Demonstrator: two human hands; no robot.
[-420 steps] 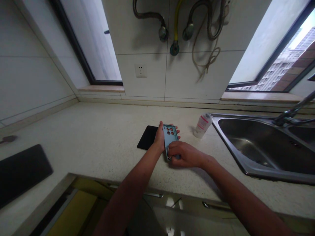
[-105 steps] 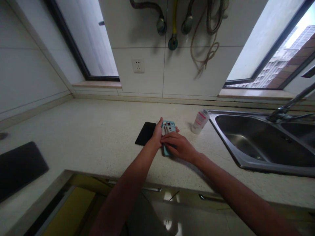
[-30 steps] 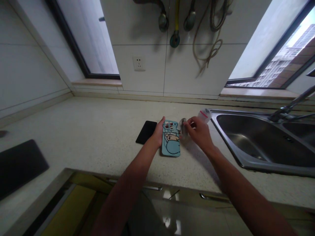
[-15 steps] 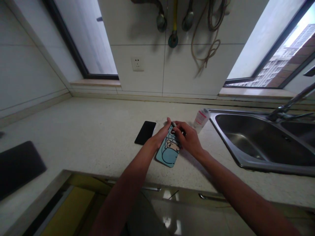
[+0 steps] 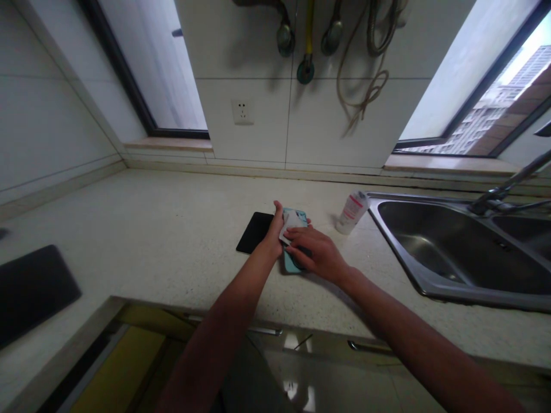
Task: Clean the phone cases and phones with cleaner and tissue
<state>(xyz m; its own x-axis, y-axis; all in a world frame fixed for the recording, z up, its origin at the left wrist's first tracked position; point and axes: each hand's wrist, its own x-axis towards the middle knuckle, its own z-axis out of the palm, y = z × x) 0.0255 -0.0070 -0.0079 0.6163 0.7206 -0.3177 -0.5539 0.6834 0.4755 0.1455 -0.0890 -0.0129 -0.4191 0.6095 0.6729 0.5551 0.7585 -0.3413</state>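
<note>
Being held by the left hand [image 5: 272, 234], a teal printed phone case [image 5: 301, 217] is gripped along its left edge, with the hand closed narrowly around it and the thumb reaching toward the far end. The right hand [image 5: 313, 253] is laid across the case from the right, its fingers curled low over the near half. A white wipe [image 5: 291, 223] is pressed against the case's face at the fingertips, though whether it is pinched or merely pushed down cannot be told. The left grip appears to be placed there to keep the case from sliding under that pressure.

The case is positioned over the speckled stone tabletop [image 5: 172, 212], mostly covered by both hands, with only its far end and a sliver of its near end exposed. Just left of it, a black slab [image 5: 253, 232], probably a phone, is laid flat beside the left hand. Farther right, a white bottle with a pink label [image 5: 353, 213] is stood upright near the rim of a steel sink [image 5: 394, 244], and a chrome faucet [image 5: 510, 178] is mounted beyond it. A dark flat board [image 5: 34, 292] is placed well off to the left, while a wall socket [image 5: 242, 112] and hanging hoses [image 5: 309, 23] are seen on the far wall.
</note>
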